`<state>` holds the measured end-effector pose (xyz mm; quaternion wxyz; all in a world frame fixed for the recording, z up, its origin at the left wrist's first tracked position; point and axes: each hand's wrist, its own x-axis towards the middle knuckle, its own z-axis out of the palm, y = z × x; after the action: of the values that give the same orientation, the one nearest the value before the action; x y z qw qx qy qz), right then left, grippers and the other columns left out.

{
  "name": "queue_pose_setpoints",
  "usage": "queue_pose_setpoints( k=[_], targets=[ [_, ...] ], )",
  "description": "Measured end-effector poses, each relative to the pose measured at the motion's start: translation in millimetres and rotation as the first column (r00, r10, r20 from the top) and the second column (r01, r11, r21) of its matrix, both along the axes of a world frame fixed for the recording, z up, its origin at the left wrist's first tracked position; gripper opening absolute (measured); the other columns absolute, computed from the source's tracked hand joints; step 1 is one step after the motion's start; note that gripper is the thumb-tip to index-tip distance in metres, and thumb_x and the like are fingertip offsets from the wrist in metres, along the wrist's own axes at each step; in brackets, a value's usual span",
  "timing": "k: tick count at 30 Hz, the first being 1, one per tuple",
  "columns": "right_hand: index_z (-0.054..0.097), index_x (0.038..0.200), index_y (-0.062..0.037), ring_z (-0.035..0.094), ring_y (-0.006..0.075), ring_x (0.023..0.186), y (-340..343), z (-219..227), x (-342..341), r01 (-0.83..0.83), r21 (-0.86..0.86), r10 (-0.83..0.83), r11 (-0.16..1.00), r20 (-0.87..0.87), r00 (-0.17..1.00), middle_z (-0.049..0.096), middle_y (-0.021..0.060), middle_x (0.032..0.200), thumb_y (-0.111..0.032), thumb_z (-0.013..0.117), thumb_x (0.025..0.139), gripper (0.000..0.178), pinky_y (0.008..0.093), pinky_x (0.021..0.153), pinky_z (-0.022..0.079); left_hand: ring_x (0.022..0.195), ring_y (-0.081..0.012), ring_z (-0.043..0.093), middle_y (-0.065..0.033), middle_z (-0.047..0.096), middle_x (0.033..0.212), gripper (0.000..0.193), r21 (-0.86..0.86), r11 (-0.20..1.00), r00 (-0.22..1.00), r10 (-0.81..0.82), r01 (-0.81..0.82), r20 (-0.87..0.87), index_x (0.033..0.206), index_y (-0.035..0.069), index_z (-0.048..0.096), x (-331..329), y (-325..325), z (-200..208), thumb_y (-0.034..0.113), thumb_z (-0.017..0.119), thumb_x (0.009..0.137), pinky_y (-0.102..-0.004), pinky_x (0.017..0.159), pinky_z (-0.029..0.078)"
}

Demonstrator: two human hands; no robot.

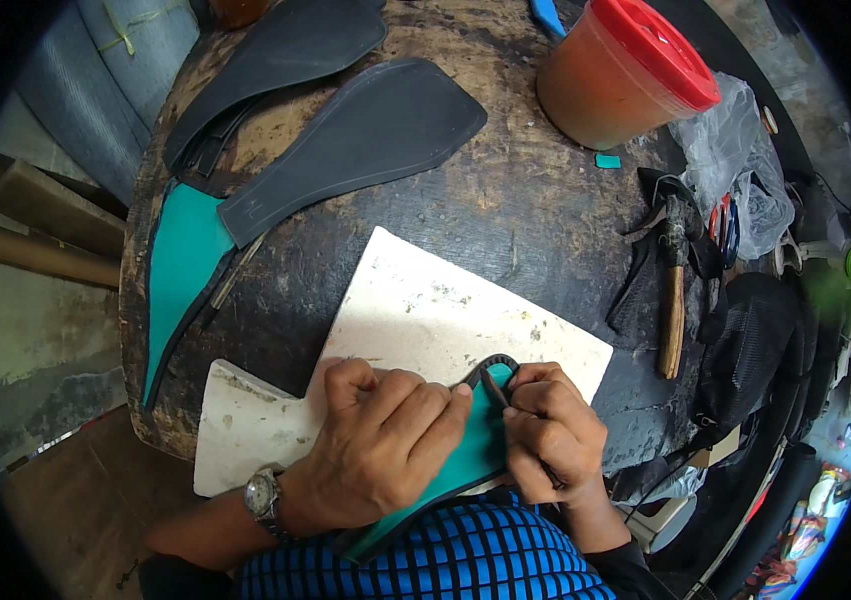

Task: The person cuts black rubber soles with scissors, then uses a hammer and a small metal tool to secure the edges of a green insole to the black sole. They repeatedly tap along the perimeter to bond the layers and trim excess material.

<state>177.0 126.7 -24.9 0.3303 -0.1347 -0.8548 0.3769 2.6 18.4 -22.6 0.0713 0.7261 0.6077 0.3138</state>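
Note:
A teal sole-shaped piece with a black rim (481, 450) lies on a white cutting board (426, 310) near the table's front edge. My left hand (381, 445) presses flat on this piece, fingers curled over its top. My right hand (551, 430) grips a thin dark tool (494, 388) whose tip rests at the black rim at the piece's upper end. A watch sits on my left wrist.
Dark worn round table (506, 190). Black sole-shaped sheets (366, 140) and a teal sheet (181, 265) lie at the far left. An orange tub with a red lid (626, 70) stands far right, a hammer (674, 290), plastic bag (736, 160) and black scraps at the right edge.

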Motion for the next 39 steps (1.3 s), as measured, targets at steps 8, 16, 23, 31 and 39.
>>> queue_pose_setpoints(
  k=[8, 16, 23, 31, 39],
  targets=[
    [0.059, 0.076, 0.0069, 0.055, 0.0294, 0.065, -0.5, -0.1, -0.7, -0.011, 0.029, 0.010, 1.000, 0.025, 1.000, 0.055, 0.0172, 0.077, -0.003, 0.066, 0.057, 0.023, 0.0393, 0.070, 0.052, 0.078, -0.0142, 0.055, -0.0002, 0.061, 0.079, 0.022, -0.028, 0.999, 0.997, 0.040, -0.038, 0.063, 0.101, 0.000, 0.072, -0.4, 0.0, -0.5, 0.005, 0.070, 0.080, -0.0407, 0.082, 0.031],
    [0.059, 0.076, 0.0071, 0.055, 0.0292, 0.065, -0.7, -1.0, 0.0, -0.002, -0.008, 0.002, 1.000, -0.017, 1.000, 0.055, 0.0170, 0.077, -0.001, 0.066, 0.060, 0.019, 0.0397, 0.070, 0.052, 0.078, -0.0146, 0.055, -0.0005, 0.061, 0.082, 0.025, -0.063, 0.996, 0.993, 0.065, -0.059, 0.099, 0.101, 0.001, 0.072, -2.6, -1.7, -1.1, 0.009, 0.076, 0.078, -0.0402, 0.082, 0.031],
    [0.059, 0.076, 0.0062, 0.055, 0.0280, 0.066, -0.5, 1.8, 0.2, -0.040, 0.011, 0.039, 0.999, 0.041, 0.998, 0.055, 0.0168, 0.078, 0.000, 0.067, 0.060, 0.018, 0.0398, 0.072, 0.050, 0.079, -0.0152, 0.055, -0.0009, 0.061, 0.082, 0.028, -0.077, 0.996, 0.992, 0.061, -0.053, 0.106, 0.102, 0.000, 0.071, -3.4, -2.2, -0.7, 0.011, 0.078, 0.077, -0.0409, 0.082, 0.030],
    [0.059, 0.075, 0.0050, 0.054, 0.0270, 0.064, -1.6, 0.5, -1.0, -0.017, -0.013, 0.017, 1.000, 0.000, 1.000, 0.055, 0.0149, 0.077, -0.001, 0.068, 0.061, 0.018, 0.0395, 0.074, 0.049, 0.081, -0.0157, 0.054, -0.0019, 0.060, 0.084, 0.037, -0.117, 0.992, 0.994, 0.052, -0.041, 0.099, 0.104, 0.000, 0.071, -5.5, -4.9, 3.6, 0.020, 0.081, 0.074, -0.0421, 0.084, 0.030],
    [0.058, 0.080, 0.0018, 0.053, 0.0258, 0.061, -2.2, 2.4, 0.0, -0.056, 0.008, 0.055, 0.998, 0.061, 0.997, 0.055, 0.0142, 0.074, 0.003, 0.063, 0.065, 0.015, 0.0448, 0.073, 0.049, 0.085, -0.0166, 0.055, -0.0039, 0.064, 0.090, 0.038, -0.218, 0.976, 0.974, 0.055, -0.006, 0.218, 0.108, -0.001, 0.069, -10.1, -9.7, 8.0, 0.016, 0.080, 0.076, -0.0399, 0.086, 0.031]
  ],
)
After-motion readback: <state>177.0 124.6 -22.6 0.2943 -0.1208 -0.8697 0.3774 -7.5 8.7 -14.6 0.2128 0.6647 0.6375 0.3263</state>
